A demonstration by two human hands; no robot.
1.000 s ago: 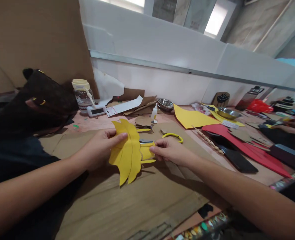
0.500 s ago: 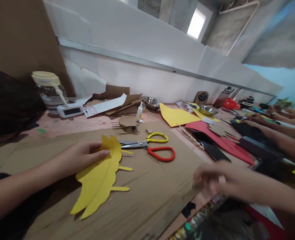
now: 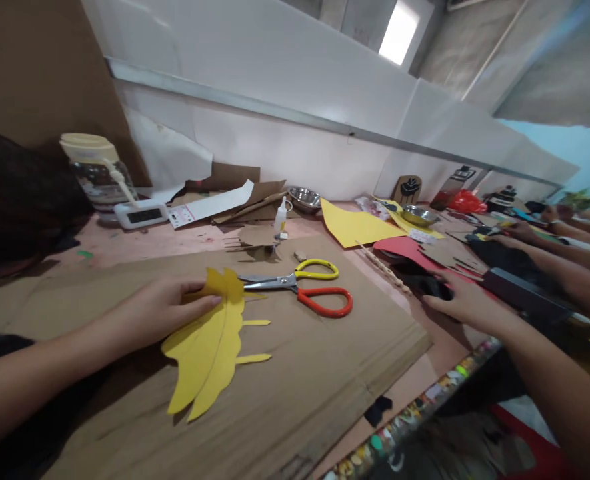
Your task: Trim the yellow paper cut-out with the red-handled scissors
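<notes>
My left hand [image 3: 175, 307] pinches the upper end of a yellow paper cutout [image 3: 212, 360], wing-like with scalloped edges and narrow tabs on its right side. Just right of the cutout lie scissors [image 3: 285, 283] with one yellow and one red handle, blades parted and their tips close to the paper. My right hand [image 3: 465, 303] is on the near right end of a black phone [image 3: 417, 277], thumb at the front edge and fingers over the far side. Beside the phone rests a twisted beige cord-like strip [image 3: 387, 270].
Brown cardboard [image 3: 325, 380] covers the table before me. Behind the scissors stand a small glue bottle [image 3: 281, 219] and brown cut pieces [image 3: 255, 237]. Yellow sheets [image 3: 359, 227], red paper [image 3: 399, 247] and metal bowls [image 3: 305, 199] lie farther back. Other people's arms [image 3: 549, 267] work at right.
My right hand has moved forward from above the table's front edge onto the phone. My left hand keeps hold of the yellow cutout, which has shifted slightly; the view has tilted a little.
</notes>
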